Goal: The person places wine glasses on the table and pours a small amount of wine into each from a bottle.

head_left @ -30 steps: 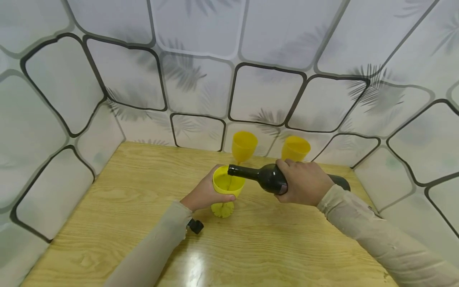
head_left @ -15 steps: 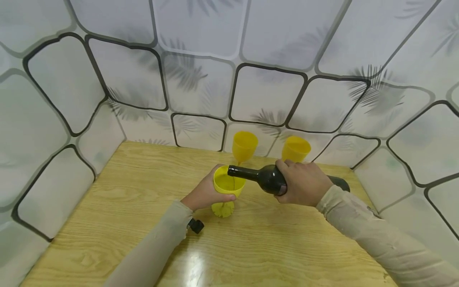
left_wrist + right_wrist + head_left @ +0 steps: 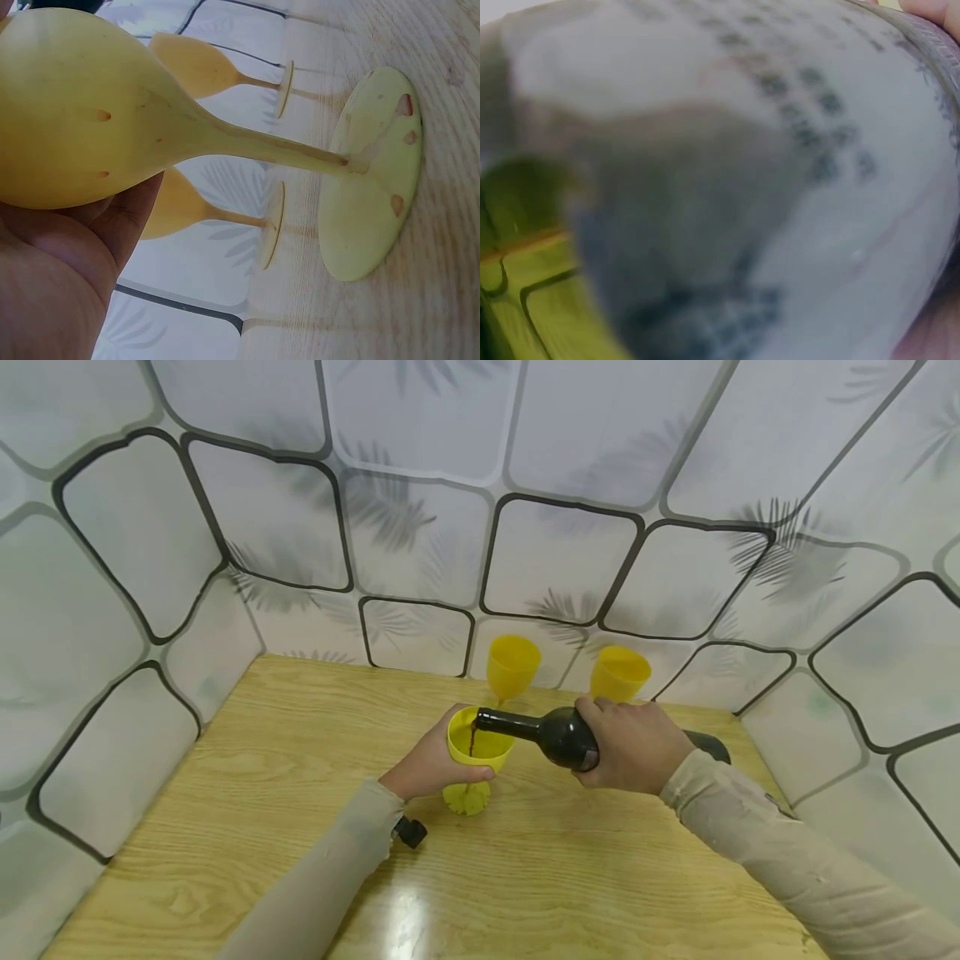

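Note:
My left hand (image 3: 429,766) grips the bowl of a yellow goblet (image 3: 495,745), which stands upright with its foot at the table top. In the left wrist view, red drops spot the goblet's foot (image 3: 367,217), and small reddish drops mark its bowl (image 3: 82,75). My right hand (image 3: 636,745) holds a dark wine bottle (image 3: 564,735) around its body, tilted nearly level. The bottle's mouth hangs over the goblet's rim, and a dark red stream (image 3: 472,742) falls inside. A blurred white label (image 3: 862,232) covers most of the right wrist view.
Two more yellow goblets, one behind the held goblet (image 3: 513,667) and one behind my right hand (image 3: 618,673), stand near the patterned wall (image 3: 420,543). The wooden table (image 3: 600,877) meets the wall at the back. A black wrist device (image 3: 410,832) sits below my left wrist.
The stream from the bottle has become darker and thicker and falls farther left inside the goblet. Both hands, the bottle and the goblet have hardly moved.

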The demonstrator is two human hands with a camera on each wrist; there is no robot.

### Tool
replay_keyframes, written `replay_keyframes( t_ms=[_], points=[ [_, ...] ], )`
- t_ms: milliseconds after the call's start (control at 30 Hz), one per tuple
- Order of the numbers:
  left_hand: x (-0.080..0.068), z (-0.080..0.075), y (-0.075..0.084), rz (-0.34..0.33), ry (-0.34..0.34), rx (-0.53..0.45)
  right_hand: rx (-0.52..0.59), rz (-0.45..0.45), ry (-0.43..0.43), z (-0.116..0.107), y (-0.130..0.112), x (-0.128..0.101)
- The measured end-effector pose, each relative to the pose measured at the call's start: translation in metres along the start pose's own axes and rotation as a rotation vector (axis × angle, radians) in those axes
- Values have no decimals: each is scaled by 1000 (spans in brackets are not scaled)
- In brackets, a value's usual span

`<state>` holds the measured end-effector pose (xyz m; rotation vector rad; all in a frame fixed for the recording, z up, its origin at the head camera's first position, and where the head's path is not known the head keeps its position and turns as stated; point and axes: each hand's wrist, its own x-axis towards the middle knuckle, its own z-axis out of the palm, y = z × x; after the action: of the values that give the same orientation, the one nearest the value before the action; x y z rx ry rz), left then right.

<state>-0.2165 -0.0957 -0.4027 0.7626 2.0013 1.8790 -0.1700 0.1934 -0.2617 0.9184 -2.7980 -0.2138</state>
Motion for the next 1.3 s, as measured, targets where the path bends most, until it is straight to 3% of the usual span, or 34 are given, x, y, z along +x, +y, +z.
replay_keyframes(
  t_ms=[1300],
  points=[
    [-1, -1, 3, -22, 9, 51, 9, -3, -10, -2, -2, -2]
  ],
)
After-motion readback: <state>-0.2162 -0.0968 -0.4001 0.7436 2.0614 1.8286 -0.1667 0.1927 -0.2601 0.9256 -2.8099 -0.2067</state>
